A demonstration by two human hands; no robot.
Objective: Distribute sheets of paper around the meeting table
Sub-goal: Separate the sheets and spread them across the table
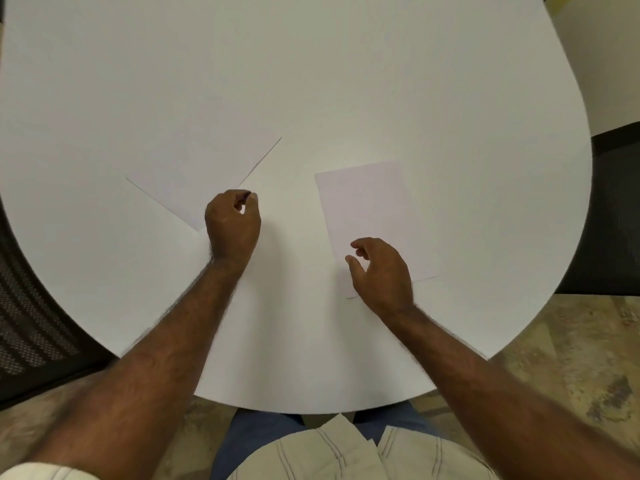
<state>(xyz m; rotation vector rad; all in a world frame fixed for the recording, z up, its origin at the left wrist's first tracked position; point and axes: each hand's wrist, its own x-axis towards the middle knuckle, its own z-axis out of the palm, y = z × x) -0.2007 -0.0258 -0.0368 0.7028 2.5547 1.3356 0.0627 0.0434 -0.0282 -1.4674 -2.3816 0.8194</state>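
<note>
A white sheet of paper (194, 181) lies turned at an angle on the white round table (311, 81), left of centre. My left hand (232, 225) pinches this sheet at its near right edge. A second stack or sheet of paper (367, 206) lies upright right of centre. My right hand (381, 271) rests over its near left corner, fingers apart and curled, thumb at the paper's left edge. I cannot tell how many sheets that pile holds.
A black mesh chair (31, 323) stands at the table's left edge. Another dark chair (613, 209) sits at the right edge. Patterned floor (571, 358) shows below the table's near rim.
</note>
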